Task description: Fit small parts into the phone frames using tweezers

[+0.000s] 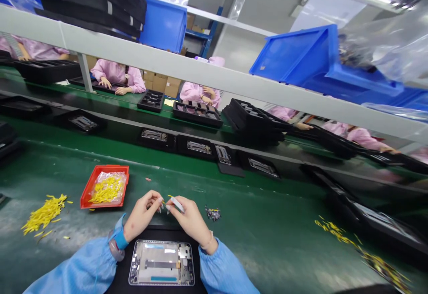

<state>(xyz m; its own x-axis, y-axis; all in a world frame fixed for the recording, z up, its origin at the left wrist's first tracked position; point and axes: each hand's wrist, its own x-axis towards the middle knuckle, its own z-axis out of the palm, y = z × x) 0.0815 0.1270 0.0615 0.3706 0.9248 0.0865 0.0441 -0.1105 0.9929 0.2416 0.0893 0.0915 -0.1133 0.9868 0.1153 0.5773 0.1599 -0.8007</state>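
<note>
My left hand [147, 211] is closed in a pinch just above the device, its fingertips on something too small to make out, with a hint of yellow. My right hand [189, 218] pinches a small white strip [177, 204], and a thin yellow bit pokes out by its fingertips. The two sets of fingertips almost meet. Below them lies an opened tablet-like device [161, 262] with a clear frame, a flat dark cable and a circuit board at its right end. It rests on a black mat [120, 280] between my blue-sleeved forearms.
Left stands a red bin [87, 196] of yellow strips, beside a loose yellow pile [45, 213]. Small dark metallic parts [213, 213] lie right of my hand. More yellow strips [337, 231] lie far right. Across the line, several devices sit on black trays; co-workers in pink sit behind.
</note>
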